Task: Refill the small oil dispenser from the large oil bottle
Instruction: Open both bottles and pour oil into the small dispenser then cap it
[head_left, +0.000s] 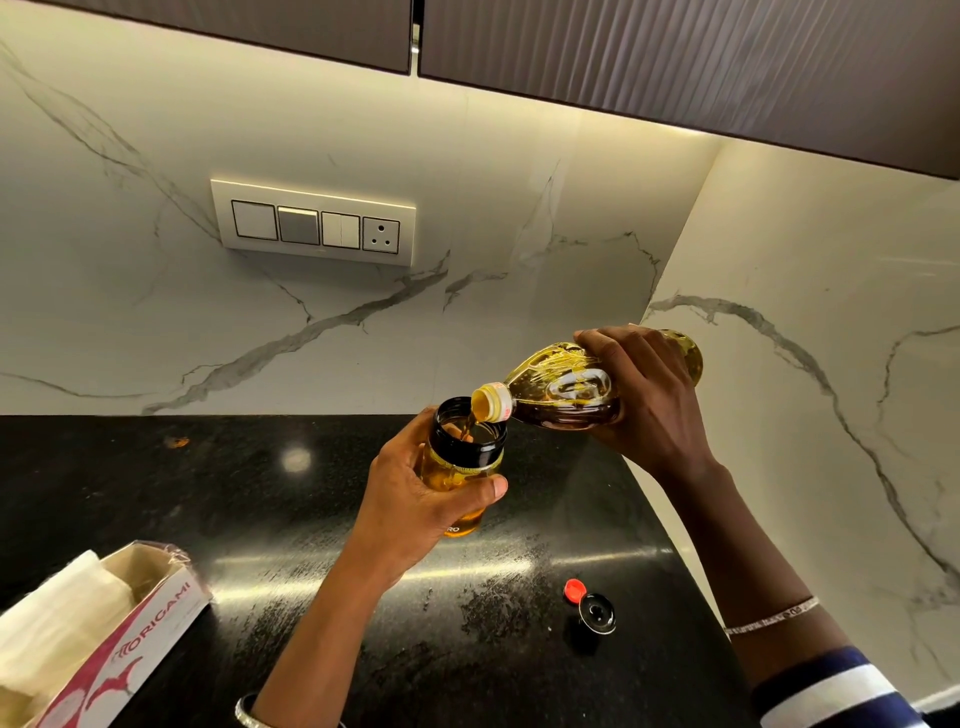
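My left hand (415, 499) is wrapped around the small oil dispenser (464, 467), a clear jar with a black open neck, held above the black counter. Golden oil fills much of it. My right hand (649, 400) grips the large oil bottle (566, 387), tipped almost flat with its yellow mouth over the dispenser's opening. A thin stream of oil runs from the mouth into the jar. My fingers hide the middle of the bottle and the jar's left side.
A red bottle cap (574, 591) and a black dispenser lid (598, 613) lie on the black counter (260, 519) at the right. An opened tissue box (104, 634) sits at the lower left. A switch panel (314, 223) is on the marble wall behind.
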